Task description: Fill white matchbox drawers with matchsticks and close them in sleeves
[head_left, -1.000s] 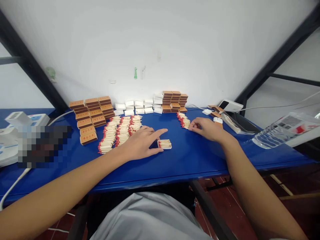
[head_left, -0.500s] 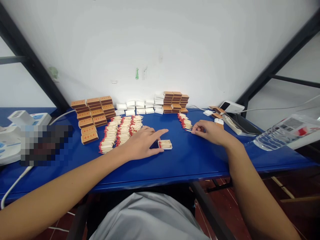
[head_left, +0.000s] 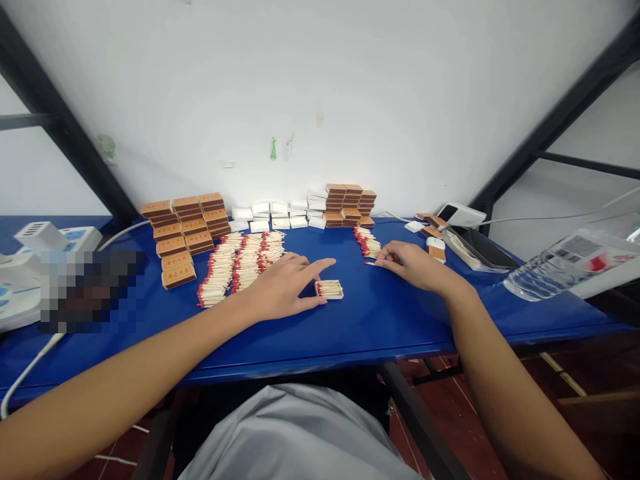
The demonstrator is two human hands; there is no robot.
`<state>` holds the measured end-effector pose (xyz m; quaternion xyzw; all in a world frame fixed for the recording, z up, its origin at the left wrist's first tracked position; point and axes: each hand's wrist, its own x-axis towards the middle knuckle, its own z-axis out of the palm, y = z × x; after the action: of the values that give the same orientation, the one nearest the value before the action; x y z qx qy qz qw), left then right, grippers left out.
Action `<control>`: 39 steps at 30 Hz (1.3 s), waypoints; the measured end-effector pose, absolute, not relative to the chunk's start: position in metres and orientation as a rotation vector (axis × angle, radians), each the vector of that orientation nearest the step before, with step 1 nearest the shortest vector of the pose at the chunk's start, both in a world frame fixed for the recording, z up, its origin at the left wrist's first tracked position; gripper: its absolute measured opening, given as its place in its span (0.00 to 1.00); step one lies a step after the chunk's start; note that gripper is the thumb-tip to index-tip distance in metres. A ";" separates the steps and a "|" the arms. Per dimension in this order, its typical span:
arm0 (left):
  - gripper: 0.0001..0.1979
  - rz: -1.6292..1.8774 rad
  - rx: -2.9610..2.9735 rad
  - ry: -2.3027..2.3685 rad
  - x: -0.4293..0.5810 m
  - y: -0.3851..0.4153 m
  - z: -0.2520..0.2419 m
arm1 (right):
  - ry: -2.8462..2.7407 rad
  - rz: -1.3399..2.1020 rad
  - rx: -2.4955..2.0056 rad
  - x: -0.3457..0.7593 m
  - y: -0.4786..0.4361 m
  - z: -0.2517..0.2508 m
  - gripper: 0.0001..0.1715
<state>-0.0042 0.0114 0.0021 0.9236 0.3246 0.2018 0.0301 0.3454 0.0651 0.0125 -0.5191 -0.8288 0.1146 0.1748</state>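
Observation:
A small white matchbox tray (head_left: 337,296) lies on the blue table with red-tipped matches (head_left: 329,287) in it. My left hand (head_left: 285,287) rests at its left side, fingers spread, the thumb by the tray's near left corner; whether it touches the tray I cannot tell. On the right, my right hand (head_left: 410,265) pinches match ends between thumb and fingertips. The pinched matches (head_left: 371,263) point left, red tips out; how many there are is unclear. Just beyond them lies a short row of loose matches (head_left: 367,242), partly behind the fingers.
Larger rows of matches (head_left: 220,267) lie behind my left forearm. Orange matchboxes (head_left: 179,268) are stacked at the left, and more matchboxes (head_left: 345,200) by the wall beside white trays (head_left: 280,223). A power strip (head_left: 85,239) stands far left, a plastic bottle (head_left: 545,270) lies right.
My right hand has shifted slightly left along the near end of the short match row, still pinching. The left hand and the tray look unmoved.

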 end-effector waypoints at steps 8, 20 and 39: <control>0.35 0.621 2.839 1.012 -0.004 0.012 0.003 | -2.338 0.233 -1.451 0.338 0.060 0.016 0.21; 0.34 0.654 2.824 0.994 -0.004 0.013 0.001 | -2.394 0.301 -1.444 0.337 0.056 0.012 0.15; 0.34 0.615 2.849 1.004 -0.003 0.012 0.003 | -2.584 -0.021 -1.114 0.256 -0.008 0.037 0.11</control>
<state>-0.0032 0.0122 0.0034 0.9238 0.3257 0.1993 0.0294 0.2562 -0.0076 0.0368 -0.3906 -0.9060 -0.0074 0.1631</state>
